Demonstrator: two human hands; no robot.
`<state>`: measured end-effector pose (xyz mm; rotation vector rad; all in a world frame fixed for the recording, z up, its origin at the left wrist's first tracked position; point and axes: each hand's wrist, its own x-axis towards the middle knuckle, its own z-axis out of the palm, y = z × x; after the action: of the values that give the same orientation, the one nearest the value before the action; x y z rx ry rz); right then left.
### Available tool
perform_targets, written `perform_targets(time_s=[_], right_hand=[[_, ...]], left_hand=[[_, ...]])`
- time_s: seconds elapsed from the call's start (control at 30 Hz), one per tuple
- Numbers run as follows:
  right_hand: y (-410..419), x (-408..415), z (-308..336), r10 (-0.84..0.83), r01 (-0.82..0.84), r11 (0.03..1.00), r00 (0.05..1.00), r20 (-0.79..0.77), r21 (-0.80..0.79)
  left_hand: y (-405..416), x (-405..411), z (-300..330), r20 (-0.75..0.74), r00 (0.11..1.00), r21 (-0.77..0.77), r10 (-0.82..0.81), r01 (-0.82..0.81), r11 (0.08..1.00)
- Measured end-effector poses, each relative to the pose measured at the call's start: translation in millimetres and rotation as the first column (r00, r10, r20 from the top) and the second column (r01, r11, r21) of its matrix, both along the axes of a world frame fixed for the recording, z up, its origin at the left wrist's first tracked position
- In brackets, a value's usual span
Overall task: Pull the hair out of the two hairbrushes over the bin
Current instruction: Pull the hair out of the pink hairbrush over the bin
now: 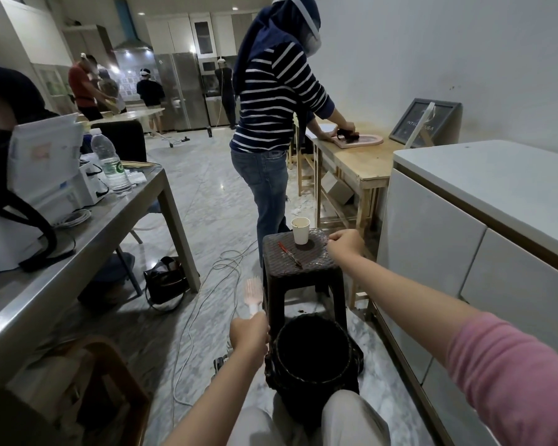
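Far left, 9 o'clock: grey metal table point(87, 233) carrying a black bag strap, stacked white boxes point(45, 162), and a clear water bottle point(110, 162) near its far edge. Under it, at 8 o'clock, a dark handbag point(166, 280) sits on the floor. White cables point(213, 284) loop across the marble floor point(207, 194) between the table leg and the stool.

Left hand point(250, 333), 6 o'clock: fingers curled round the handle of a pale pink hairbrush point(253, 292), bristle head pointing up and away, blurred. The brush sits just left of the bin, beside its rim rather than above the opening.

Centre, 6 o'clock: black bin point(310, 358) lined with a dark bag, between the person's knees, mouth open (contents too dark to read). Just behind it stands a brown plastic stool point(298, 272); on its seat a white paper cup point(301, 231) and a thin red-and-dark stick-like item point(290, 254), identity unclear. No second hairbrush can be made out.

Right hand point(345, 244), 1 o'clock of the bin: knuckles up, fingers curled at the stool's right seat edge; what it holds, if anything, I cannot tell. Pink sleeve pushed up on that arm.

Behind the stool, 12 o'clock: a person in a striped top point(271, 101) stands at a wooden bench point(351, 156), blocking the way forward. Right, 3 o'clock: white cabinet point(464, 252) close alongside the bin. Open floor lies toward 11 o'clock, leading to a kitchen with other people.
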<state>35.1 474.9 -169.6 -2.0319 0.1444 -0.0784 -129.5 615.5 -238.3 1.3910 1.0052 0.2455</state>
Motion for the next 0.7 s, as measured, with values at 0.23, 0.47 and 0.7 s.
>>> perform_targets(time_s=[0.23,0.47,0.7], right_hand=[[2.3,-6.6,-2.4,0.255,-0.269,0.96,0.956,-0.147,-0.084],[-1.7,-4.4,-5.8,0.252,-0.262,0.958,0.963,-0.094,-0.115],[-3.7,4.0,-10.0,0.155,-0.154,0.972,0.988,-0.011,-0.178]], left_hand=[[3.0,0.6,2.8,0.054,0.998,0.018,0.023,-0.024,1.0],[7.5,2.0,-5.2,0.083,0.994,0.064,0.074,-0.079,0.995],[2.1,2.8,-8.0,0.069,0.997,0.139,0.018,-0.027,0.99]])
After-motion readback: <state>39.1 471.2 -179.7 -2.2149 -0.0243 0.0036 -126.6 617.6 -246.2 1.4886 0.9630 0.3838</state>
